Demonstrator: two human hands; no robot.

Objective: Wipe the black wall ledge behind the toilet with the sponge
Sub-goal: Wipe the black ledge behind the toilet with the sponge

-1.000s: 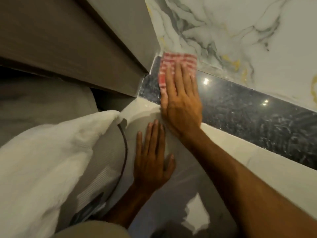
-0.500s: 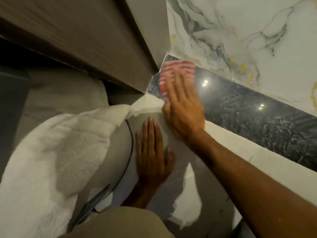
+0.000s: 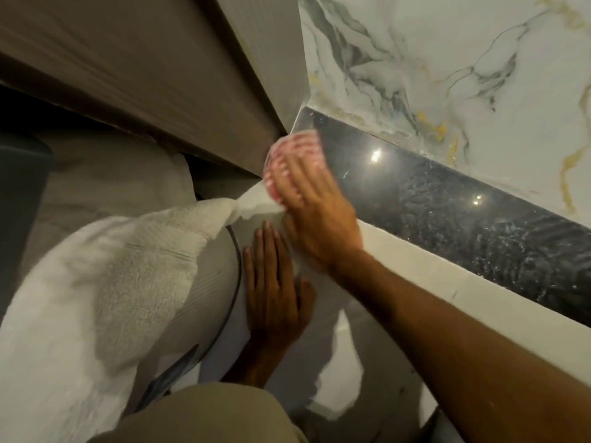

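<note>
The black ledge (image 3: 463,215) runs below the marble wall (image 3: 447,59), wet-streaked toward its right end. A white towel (image 3: 96,282) lies left of the ledge. Your right hand (image 3: 316,219) presses flat, fingers together, on the red-and-white sponge (image 3: 294,151) at the ledge's left end. Your left hand (image 3: 271,289) rests flat, fingers together, just below the ledge.
</note>
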